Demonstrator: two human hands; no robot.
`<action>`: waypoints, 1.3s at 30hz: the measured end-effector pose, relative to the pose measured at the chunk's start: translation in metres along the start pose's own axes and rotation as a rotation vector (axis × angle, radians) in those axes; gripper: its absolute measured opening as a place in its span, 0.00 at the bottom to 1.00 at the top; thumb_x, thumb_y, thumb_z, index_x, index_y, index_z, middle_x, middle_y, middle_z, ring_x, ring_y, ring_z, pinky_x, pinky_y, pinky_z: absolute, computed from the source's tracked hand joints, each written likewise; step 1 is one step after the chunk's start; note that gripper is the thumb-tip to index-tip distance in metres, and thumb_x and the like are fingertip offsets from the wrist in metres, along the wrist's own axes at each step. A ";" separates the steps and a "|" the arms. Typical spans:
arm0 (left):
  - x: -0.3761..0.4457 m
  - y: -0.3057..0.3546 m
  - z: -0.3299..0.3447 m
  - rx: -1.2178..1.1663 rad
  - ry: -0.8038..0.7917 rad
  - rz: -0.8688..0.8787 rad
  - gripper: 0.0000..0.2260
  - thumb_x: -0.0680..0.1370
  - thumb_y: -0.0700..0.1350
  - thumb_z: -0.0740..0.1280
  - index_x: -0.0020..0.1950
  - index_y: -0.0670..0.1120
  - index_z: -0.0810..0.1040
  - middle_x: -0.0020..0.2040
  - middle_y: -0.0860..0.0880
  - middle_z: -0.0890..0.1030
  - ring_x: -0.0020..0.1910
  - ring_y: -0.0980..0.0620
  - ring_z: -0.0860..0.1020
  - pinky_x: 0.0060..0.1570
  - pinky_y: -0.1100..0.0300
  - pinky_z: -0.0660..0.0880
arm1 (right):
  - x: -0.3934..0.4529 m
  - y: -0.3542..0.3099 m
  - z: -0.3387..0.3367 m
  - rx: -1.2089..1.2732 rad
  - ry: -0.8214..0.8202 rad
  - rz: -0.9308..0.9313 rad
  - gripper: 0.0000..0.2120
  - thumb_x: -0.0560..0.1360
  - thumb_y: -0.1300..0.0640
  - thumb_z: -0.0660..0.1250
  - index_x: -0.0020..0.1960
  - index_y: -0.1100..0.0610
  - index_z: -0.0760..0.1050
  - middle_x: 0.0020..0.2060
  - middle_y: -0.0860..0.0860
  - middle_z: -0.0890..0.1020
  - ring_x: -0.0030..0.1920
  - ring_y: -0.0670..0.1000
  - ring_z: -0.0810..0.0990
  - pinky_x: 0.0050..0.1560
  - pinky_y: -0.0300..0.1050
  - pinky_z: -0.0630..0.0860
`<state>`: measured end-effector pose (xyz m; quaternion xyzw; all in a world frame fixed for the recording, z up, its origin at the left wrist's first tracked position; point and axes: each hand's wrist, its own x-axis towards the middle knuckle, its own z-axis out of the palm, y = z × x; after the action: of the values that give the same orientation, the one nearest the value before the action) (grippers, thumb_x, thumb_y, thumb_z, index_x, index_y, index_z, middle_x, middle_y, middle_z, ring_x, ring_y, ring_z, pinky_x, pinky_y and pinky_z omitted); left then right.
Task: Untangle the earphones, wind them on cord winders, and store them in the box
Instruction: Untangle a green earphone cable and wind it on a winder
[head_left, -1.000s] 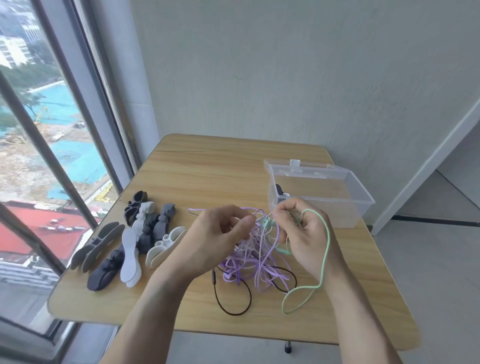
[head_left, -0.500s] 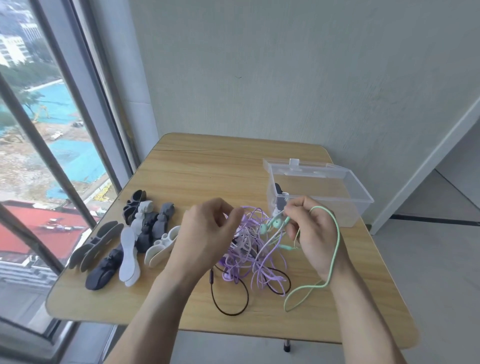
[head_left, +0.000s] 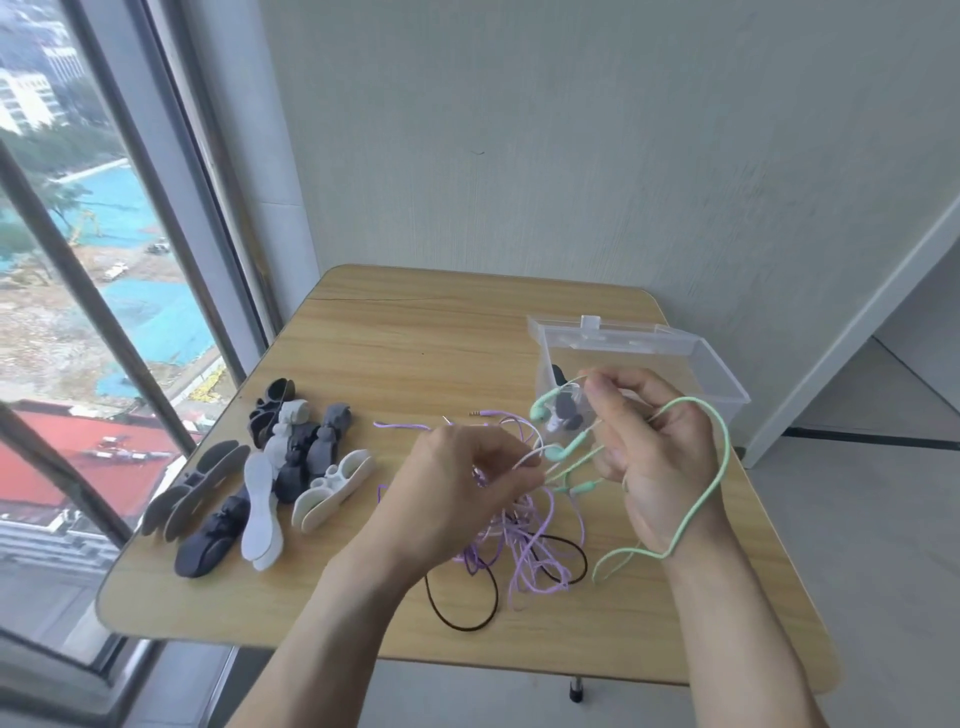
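A tangle of purple, white and black earphone cords (head_left: 519, 540) lies on the wooden table (head_left: 415, 353) in front of me. My right hand (head_left: 654, 457) holds the mint green earphones (head_left: 563, 449) above the tangle; their cord loops over the back of that hand and down to the table. My left hand (head_left: 457, 483) pinches cords of the tangle just left of the green earbuds. The clear plastic box (head_left: 691, 364) stands open behind my right hand, with a dark wound earphone inside. Several cord winders (head_left: 270, 478), black, grey and white, lie in a heap to the left.
A tall window with metal frames (head_left: 171, 249) runs along the table's left side. A grey wall stands close behind the table. The table's front edge is near my forearms, with tiled floor to the right.
My right hand has risen and moved right, drawing the green earbuds up out of the tangle. My left hand stayed pinching the cords.
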<state>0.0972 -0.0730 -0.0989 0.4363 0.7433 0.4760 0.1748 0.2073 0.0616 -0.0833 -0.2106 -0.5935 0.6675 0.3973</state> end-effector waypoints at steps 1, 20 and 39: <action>0.000 0.000 -0.002 0.000 0.017 -0.007 0.01 0.75 0.46 0.75 0.45 0.51 0.86 0.37 0.56 0.85 0.34 0.61 0.79 0.38 0.67 0.75 | 0.000 -0.001 -0.001 0.007 0.013 0.007 0.07 0.77 0.60 0.69 0.41 0.54 0.83 0.22 0.47 0.62 0.24 0.46 0.57 0.27 0.40 0.54; 0.004 0.000 0.008 0.033 -0.012 -0.012 0.14 0.78 0.48 0.70 0.31 0.51 0.78 0.25 0.52 0.68 0.27 0.56 0.63 0.29 0.64 0.62 | -0.003 0.002 -0.028 -0.439 -0.366 0.072 0.17 0.75 0.44 0.66 0.46 0.58 0.81 0.25 0.45 0.70 0.28 0.46 0.65 0.30 0.37 0.63; -0.007 0.030 -0.023 0.117 0.737 0.015 0.15 0.71 0.36 0.63 0.52 0.52 0.80 0.48 0.57 0.81 0.51 0.58 0.78 0.52 0.61 0.71 | -0.001 -0.010 -0.078 -0.553 -0.123 0.061 0.07 0.79 0.57 0.68 0.45 0.57 0.83 0.29 0.50 0.81 0.28 0.49 0.76 0.31 0.43 0.74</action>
<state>0.0996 -0.0865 -0.0627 0.2506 0.7790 0.5591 -0.1333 0.2691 0.1096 -0.0897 -0.2877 -0.7695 0.5034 0.2679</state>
